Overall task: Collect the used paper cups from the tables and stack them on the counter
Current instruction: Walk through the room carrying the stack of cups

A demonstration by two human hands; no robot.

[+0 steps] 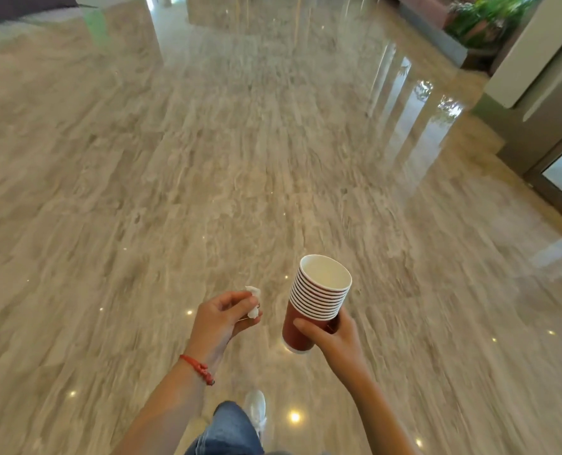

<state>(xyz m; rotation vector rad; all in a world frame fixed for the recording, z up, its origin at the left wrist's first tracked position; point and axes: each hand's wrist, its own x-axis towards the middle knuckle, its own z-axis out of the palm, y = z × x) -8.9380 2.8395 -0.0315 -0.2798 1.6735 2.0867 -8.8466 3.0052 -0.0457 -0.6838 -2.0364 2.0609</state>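
Note:
A stack of several dark red paper cups [315,300] with white rims is tilted slightly left, its white inside facing up. My right hand [333,336] grips the stack near its lower half, thumb across the front. To its left, my left hand [222,318] holds a crumpled white tissue [254,302] in its curled fingers; a red cord bracelet sits on that wrist. Both hands hang over the floor in the lower middle of the view. No table or counter shows.
Glossy beige marble floor [240,165] stretches ahead, blurred by motion. A planter with green plants [483,21] stands at the far right, a wall and glass door frame [555,172] along the right. My jeans leg and white shoe [256,408] show below.

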